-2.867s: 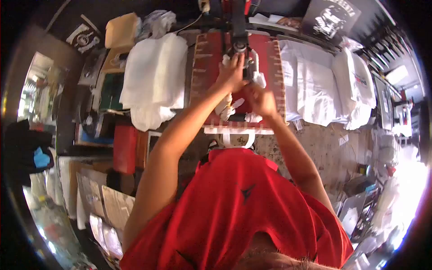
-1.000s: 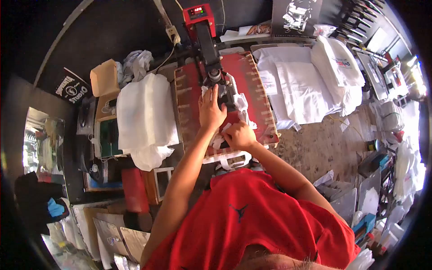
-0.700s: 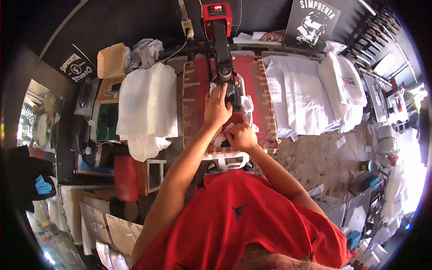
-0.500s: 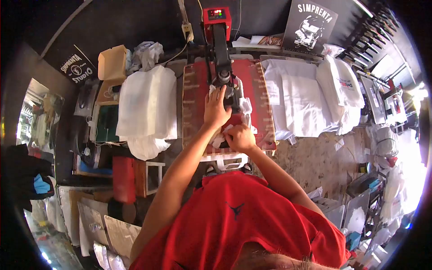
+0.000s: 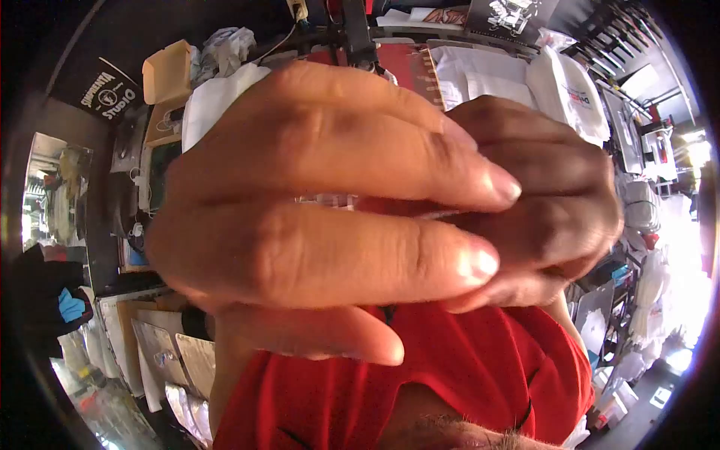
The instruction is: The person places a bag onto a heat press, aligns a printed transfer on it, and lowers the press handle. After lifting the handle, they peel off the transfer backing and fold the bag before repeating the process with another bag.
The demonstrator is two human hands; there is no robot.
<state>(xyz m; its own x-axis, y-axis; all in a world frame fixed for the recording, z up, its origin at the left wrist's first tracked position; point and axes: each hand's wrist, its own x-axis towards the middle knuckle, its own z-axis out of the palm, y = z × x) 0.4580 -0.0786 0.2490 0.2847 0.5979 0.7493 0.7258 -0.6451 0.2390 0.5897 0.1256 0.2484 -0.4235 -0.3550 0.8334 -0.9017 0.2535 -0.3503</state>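
Observation:
My left hand (image 5: 322,202) is very close to the camera and fills the middle of the view. Its fingers point right, with gaps between some of them, and nothing shows in it. Behind its fingertips, on the right, is my right hand (image 5: 547,195), darker and curled, its inner side hidden, so what it may hold cannot be made out. Both hands cover most of the heat press with its red pad (image 5: 409,67); only the press arm (image 5: 356,34) and the pad's far part show above them.
White fabric (image 5: 480,75) and a white garment with print (image 5: 566,94) lie right of the pad. On the left are an open cardboard box (image 5: 166,73), a plastic bag (image 5: 223,52) and more white fabric (image 5: 196,112). Boards (image 5: 161,349) lean at lower left.
Both hands have risen from the press and its red pad to just in front of the camera. The view has shifted, so the press sits higher in the frame.

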